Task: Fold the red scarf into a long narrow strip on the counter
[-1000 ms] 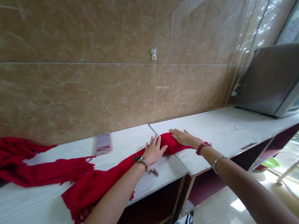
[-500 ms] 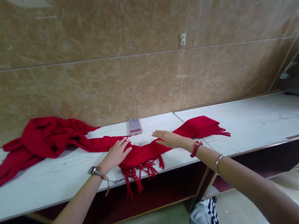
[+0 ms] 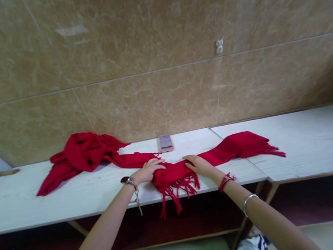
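A long red fringed scarf [image 3: 229,149] lies across the white worktop [image 3: 70,193]. One fringed end hangs over the front edge and the other points right. My left hand [image 3: 147,171] rests on the scarf's near end with fingers curled onto the cloth. My right hand [image 3: 199,165] presses on the same bunched part just to the right, its fingers gripping the fabric. A second red scarf [image 3: 86,154] is heaped at the back left, a tail of it reaching towards my left hand.
A small phone [image 3: 166,142] lies flat by the tiled wall [image 3: 156,59] behind my hands. A second white top [image 3: 313,140] joins on the right. Dark shelves run under the worktop. A small white hook [image 3: 219,45] is stuck on the wall.
The view has swung left. Both hands slid left along the scarf from its far end to its near fringed end, and now close on the cloth there.
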The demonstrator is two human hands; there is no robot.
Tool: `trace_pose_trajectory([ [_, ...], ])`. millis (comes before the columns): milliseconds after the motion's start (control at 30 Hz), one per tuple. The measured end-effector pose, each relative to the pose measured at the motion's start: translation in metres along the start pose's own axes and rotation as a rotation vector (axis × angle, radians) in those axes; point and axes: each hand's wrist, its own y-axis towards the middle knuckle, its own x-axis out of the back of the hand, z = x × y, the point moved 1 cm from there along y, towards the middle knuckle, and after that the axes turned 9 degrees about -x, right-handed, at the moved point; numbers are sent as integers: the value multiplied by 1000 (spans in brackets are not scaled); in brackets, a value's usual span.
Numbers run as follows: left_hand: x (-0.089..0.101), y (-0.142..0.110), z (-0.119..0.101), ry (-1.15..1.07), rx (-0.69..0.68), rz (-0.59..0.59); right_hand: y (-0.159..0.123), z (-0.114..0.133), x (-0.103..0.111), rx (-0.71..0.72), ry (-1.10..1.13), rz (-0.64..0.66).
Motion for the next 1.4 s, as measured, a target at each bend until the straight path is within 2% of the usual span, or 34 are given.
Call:
trace_pose_trajectory([
  [67,2,2,-2,23,-25,19,1,-3,-1,16,28,-19],
  [133,7,-1,-1,2,-44,-17,3,-6,-1,16,37,-30],
  [233,25,-13,4,-73,16,-186,4,-9,-1,-21,29,-30],
  [367,57,-34,6,-53,202,-441,3,-9,0,-53,23,-15],
  [467,77,-43,0,7,254,-508,3,-8,0,-71,3,-5],
  [533,85,-46,-3,24,238,-472,3,-10,-1,-71,-14,2],
  [600,85,-51,-2,11,216,-345,3,-13,-2,-85,-37,4],
  [700,72,-66,9,-53,195,-106,3,-16,-4,-115,-66,-2],
  [800,51,-88,27,-119,270,-7,3,-19,-5,-126,-79,-16],
  [967,34,-113,47,-158,531,-117,4,-24,-5,-132,-98,-19],
  [1033,32,-116,46,-163,555,-130,4,-26,-6,-142,-100,-19],
  [1167,30,-113,35,-246,541,-77,4,-28,-8,-153,-91,-19],
  [1267,38,-113,29,-319,517,-98,4,-28,-8,-147,-87,-23],
  [1400,68,-121,36,-644,497,-205,4,-27,-7,-130,-89,-21],
])
